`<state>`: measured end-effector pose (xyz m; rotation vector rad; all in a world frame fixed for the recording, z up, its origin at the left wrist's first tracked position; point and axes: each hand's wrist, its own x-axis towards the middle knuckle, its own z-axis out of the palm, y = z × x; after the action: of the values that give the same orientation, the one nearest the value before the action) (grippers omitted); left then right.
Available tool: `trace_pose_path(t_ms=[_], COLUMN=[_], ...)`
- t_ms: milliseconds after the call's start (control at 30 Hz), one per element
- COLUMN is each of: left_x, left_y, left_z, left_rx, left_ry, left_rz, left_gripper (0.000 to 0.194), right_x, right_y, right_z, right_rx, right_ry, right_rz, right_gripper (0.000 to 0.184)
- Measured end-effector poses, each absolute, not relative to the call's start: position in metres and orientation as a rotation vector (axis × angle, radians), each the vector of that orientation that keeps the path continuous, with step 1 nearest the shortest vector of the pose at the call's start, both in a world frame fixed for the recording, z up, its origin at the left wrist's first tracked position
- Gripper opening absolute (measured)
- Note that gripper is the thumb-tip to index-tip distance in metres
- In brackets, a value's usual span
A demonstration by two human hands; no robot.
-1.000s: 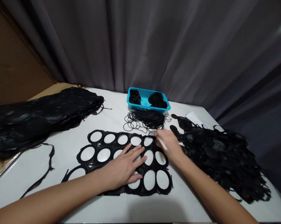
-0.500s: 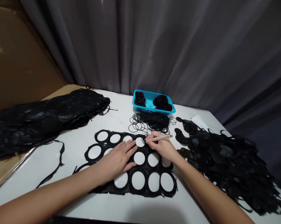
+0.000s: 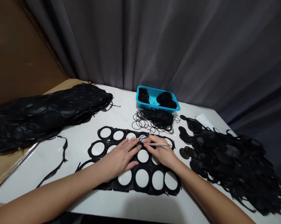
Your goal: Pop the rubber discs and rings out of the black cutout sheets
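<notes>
A black rubber sheet (image 3: 131, 183) punched with round holes lies flat on the white table (image 3: 84, 199) in front of me. My left hand (image 3: 118, 158) rests flat on it, fingers stretched toward the far row of holes. My right hand (image 3: 160, 152) is closed round a thin white stick (image 3: 158, 144). The stick's tip touches a thin black ring (image 3: 143, 138) at a hole in the far row, right beside my left fingertips.
A blue basket (image 3: 157, 99) holding black rings stands at the back, with a loose heap of thin rings (image 3: 157, 119) before it. A pile of black sheets (image 3: 47, 112) lies left, a heap of black offcuts and discs (image 3: 229, 161) right. A loose black strip (image 3: 58, 163) trails at left.
My right hand came back from near the ring heap to the sheet's far row and turned the stick so its tip points left at a ring. My left hand slid slightly toward that hole.
</notes>
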<state>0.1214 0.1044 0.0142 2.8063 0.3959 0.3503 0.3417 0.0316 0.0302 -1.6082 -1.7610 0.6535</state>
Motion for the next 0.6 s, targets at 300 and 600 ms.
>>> trace_pose_path(t_ms=[300, 600], left_x=[0.12, 0.119], left_y=[0.105, 0.108], left_z=[0.014, 0.018], left_rx=[2.852, 2.86], left_ry=[0.454, 0.452], left_rz=[0.273, 0.211], left_gripper=[0.055, 0.057], right_x=[0.374, 0.401], right_y=[0.047, 0.05], right_z=[0.032, 0.053], right_rx=[-1.883, -1.894], right_ry=[-1.831, -1.436], right_rz=[-0.055, 0.214], right_gripper=[0.013, 0.019])
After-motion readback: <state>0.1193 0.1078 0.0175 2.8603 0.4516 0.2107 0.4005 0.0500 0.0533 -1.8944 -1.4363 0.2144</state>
